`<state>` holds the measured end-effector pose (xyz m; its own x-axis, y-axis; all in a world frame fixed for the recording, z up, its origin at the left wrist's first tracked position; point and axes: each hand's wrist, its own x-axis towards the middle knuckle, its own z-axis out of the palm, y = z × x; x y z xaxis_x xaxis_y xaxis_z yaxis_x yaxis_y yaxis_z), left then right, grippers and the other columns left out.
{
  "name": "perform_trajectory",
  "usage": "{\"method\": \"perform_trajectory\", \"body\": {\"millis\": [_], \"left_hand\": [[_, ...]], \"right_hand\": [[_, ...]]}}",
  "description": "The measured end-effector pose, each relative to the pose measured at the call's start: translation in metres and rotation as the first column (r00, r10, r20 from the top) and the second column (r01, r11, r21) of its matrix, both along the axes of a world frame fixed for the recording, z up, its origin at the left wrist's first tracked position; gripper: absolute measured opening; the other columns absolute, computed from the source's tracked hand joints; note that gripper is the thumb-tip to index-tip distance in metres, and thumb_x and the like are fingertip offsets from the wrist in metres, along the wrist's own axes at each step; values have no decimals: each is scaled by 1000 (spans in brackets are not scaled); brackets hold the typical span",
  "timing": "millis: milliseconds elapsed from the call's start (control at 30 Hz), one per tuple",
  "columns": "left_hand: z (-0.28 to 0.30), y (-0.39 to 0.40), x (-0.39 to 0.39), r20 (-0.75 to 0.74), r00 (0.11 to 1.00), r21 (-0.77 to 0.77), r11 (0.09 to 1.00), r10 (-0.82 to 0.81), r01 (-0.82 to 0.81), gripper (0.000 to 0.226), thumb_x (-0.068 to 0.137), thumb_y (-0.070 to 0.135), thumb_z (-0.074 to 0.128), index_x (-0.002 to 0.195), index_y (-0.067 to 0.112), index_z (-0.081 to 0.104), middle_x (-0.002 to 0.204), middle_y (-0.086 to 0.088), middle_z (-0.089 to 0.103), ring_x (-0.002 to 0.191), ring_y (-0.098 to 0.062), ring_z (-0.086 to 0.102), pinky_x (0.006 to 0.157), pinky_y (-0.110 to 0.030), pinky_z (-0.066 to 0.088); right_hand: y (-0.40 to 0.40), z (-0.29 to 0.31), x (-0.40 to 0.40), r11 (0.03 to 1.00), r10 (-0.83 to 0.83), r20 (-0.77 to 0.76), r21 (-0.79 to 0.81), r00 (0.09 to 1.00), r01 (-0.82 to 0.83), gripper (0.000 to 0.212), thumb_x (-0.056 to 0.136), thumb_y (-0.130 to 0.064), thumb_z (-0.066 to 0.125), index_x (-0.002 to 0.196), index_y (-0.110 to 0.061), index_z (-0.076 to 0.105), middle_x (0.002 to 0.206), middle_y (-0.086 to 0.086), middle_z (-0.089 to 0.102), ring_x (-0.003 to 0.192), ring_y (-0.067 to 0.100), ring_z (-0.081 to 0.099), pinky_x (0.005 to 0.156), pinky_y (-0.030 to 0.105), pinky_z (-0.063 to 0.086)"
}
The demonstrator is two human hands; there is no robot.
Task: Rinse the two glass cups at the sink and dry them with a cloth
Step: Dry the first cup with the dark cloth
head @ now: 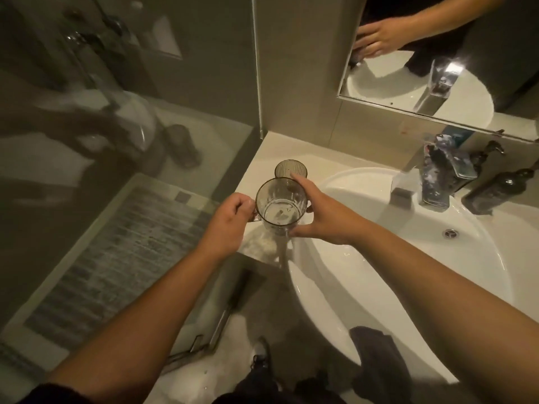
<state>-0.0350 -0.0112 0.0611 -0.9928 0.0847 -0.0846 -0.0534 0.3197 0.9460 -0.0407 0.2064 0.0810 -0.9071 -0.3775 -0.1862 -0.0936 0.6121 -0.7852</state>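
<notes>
Two hands, left hand (230, 221) and right hand (319, 215), gripping one cup (280, 207); other cup (290, 170) at twelve o'clock. Next: carry toward tap (437, 176), three o'clock, and rinse.

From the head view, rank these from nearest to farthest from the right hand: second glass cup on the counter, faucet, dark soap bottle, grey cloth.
1. Second glass cup, just beyond the right hand, on the counter.
2. Faucet, behind the basin, to the right.
3. Grey cloth, on the sink's near rim, and dark soap bottle, far right: too close to call.
</notes>
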Motion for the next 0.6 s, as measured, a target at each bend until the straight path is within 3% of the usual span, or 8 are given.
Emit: {"method": "perform_trajectory", "body": {"millis": [133,233,400,600], "left_hand": [[-19,-20,-9,2,997,-58,996,73,-73,20,103,10,46,86,12,56,86,-6,59,84,-16,55,75,-25,45],[-35,-26,-18,30,996,-165,983,84,-78,20,103,15,46,86,12,55,83,0,59,82,-16,54,73,-29,42],[-61,-31,-30,76,997,-266,964,12,8,22,106,19,42,90,10,54,84,-1,57,79,-15,50,59,-9,35],[-74,-33,-43,91,996,-275,961,-9,34,25,107,21,39,90,9,52,86,-8,55,82,-20,50,64,-28,29]], "right_hand": [[-29,-17,-17,998,-4,-55,61,998,8,108,64,-35,89,149,-17,23,148,5,41,128,19,48,107,37,42],[-42,-33,-26,991,1,-81,130,997,10,100,66,-35,88,143,-14,28,141,8,48,122,25,53,101,39,46],[-52,-57,-34,966,-9,-55,258,998,23,100,68,-37,86,143,-12,25,139,11,52,119,29,58,97,39,47],[-62,-66,-47,925,-6,-15,380,1000,12,104,68,-41,84,144,-11,19,128,14,60,109,34,62,90,42,51]]}}
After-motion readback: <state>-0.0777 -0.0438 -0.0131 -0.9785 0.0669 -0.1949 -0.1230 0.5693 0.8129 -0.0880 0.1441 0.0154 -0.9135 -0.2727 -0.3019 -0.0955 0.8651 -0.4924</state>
